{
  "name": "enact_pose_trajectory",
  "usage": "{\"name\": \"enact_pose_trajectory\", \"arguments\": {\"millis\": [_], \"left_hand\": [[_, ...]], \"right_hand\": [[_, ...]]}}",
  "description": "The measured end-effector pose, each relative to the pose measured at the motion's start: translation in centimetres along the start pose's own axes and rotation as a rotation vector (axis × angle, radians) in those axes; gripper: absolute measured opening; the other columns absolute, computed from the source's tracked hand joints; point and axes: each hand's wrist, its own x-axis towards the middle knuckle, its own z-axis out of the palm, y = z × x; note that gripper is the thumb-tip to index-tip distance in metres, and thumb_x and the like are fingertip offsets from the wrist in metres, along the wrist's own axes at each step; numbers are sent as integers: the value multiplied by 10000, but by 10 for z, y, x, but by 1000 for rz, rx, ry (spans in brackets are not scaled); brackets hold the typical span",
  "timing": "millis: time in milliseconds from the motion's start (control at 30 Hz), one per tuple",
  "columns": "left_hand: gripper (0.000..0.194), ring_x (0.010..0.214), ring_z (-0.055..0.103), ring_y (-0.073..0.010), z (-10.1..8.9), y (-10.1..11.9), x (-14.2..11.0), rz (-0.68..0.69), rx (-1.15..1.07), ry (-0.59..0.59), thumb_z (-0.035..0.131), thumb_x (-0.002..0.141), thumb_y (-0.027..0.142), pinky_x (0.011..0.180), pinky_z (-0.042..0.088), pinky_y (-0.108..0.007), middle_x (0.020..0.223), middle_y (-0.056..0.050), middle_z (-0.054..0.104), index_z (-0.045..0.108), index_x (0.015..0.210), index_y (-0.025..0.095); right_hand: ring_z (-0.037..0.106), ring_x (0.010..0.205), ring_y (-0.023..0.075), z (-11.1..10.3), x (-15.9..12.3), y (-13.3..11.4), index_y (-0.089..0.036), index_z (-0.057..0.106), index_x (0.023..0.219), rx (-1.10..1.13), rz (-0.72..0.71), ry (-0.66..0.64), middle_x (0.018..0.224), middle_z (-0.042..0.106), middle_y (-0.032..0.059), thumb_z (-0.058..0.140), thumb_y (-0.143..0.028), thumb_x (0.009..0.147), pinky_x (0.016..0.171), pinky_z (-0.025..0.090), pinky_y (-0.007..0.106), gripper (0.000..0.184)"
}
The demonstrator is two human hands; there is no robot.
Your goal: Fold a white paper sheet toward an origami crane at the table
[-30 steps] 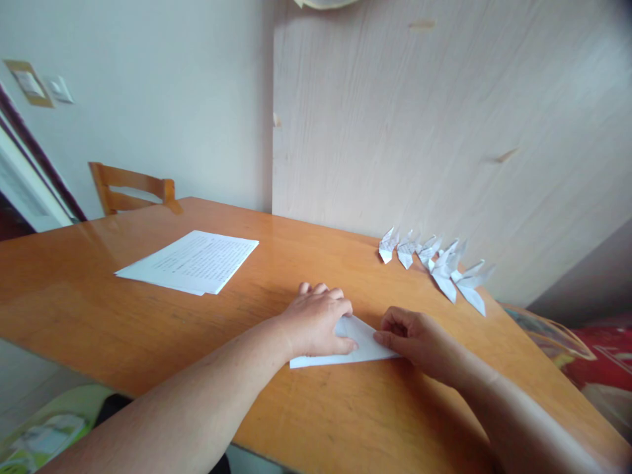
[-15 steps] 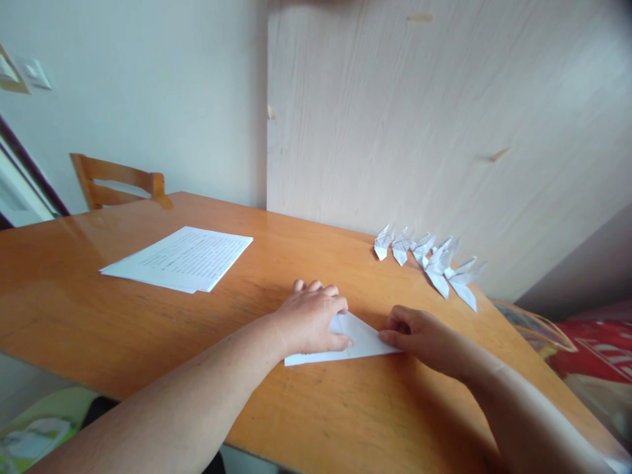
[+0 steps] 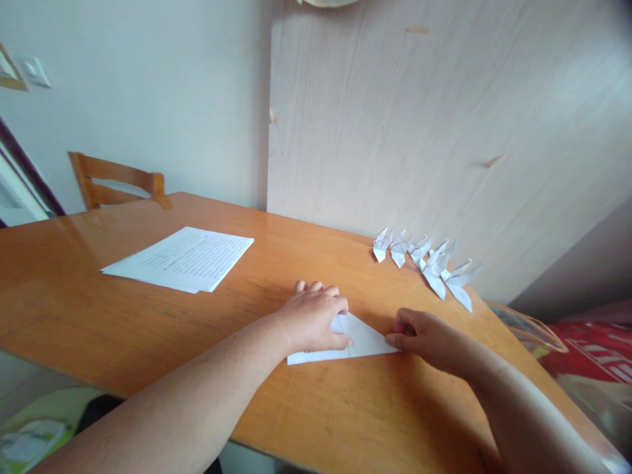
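A white sheet of paper (image 3: pixel 368 339), folded into a triangular shape, lies on the wooden table before me. My left hand (image 3: pixel 316 319) covers its left part, with the thumb pressed on the paper and the fingers bent over the far side. What lies under that palm is hidden. At the pointed right corner, my right hand (image 3: pixel 417 332) has its fingers curled in and its thumb and forefinger closed on the paper's tip. Beyond it, several folded paper figures (image 3: pixel 434 273) with upright points stand in a row along the table's far right edge.
A stack of printed sheets (image 3: pixel 182 260) lies on the table (image 3: pixel 237 263) to the left. A wooden chair (image 3: pixel 118 181) stands past the far left end. A pale board (image 3: pixel 395 131) rises behind the table, and a red bag (image 3: pixel 587 349) sits beyond its right edge.
My right thumb and forefinger have slid slightly rightward along the paper to its pointed corner. The left hand stays in place on the paper. The view has shifted a little.
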Motion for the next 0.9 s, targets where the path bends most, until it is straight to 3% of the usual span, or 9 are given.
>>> {"name": "enact_pose_trajectory", "arguments": {"millis": [67, 200, 267, 433, 567, 900], "left_hand": [[493, 1030, 527, -295, 1, 0, 1, 3, 4, 13, 689, 691, 641, 860, 355, -448, 1061, -32, 629, 652, 1039, 293], [499, 1018, 529, -298, 2, 1, 1, -1, 13, 21, 687, 681, 648, 860, 358, -446, 1052, -44, 631, 660, 1015, 279], [489, 1011, 531, -298, 1, 1, 1, -4, 6, 20, 689, 678, 640, 856, 362, -444, 1039, -47, 631, 661, 999, 272], [472, 1026, 532, -310, -1, 2, 1, 4, 0, 15, 684, 683, 627, 859, 366, -463, 1050, -43, 634, 657, 993, 271], [504, 1068, 526, -323, -1, 1, 1, 6, 4, 9, 682, 680, 634, 881, 361, -475, 1121, -43, 637, 636, 1034, 278], [716, 1111, 527, -333, 2, 2, 2, -44, -8, 24, 680, 647, 659, 906, 355, -474, 1217, -60, 638, 511, 1227, 275]], "right_hand": [[485, 607, 139, 1, -1, -1, -207, 545, 747, -1, -39, 62, 678, 571, -17, 588, -350, 837, 559, 347, 262, 174], [517, 646, 155, 11, -2, -21, -210, 603, 893, 15, -157, 397, 707, 565, -10, 496, -353, 921, 591, 387, 275, 180], [542, 662, 158, 19, -3, -36, -206, 623, 974, 21, -229, 481, 742, 587, 2, 496, -345, 933, 601, 406, 276, 193], [625, 797, 171, 36, 0, -54, -213, 635, 1025, -79, -376, 346, 928, 650, 42, 463, -243, 946, 699, 457, 280, 191], [646, 855, 189, 42, 2, -49, -210, 633, 1041, -181, -304, 233, 951, 644, 51, 442, -213, 954, 774, 470, 297, 210], [657, 827, 203, 44, -1, -55, -219, 584, 1312, -374, -247, 170, 995, 606, 85, 418, -185, 962, 759, 475, 302, 389]]}}
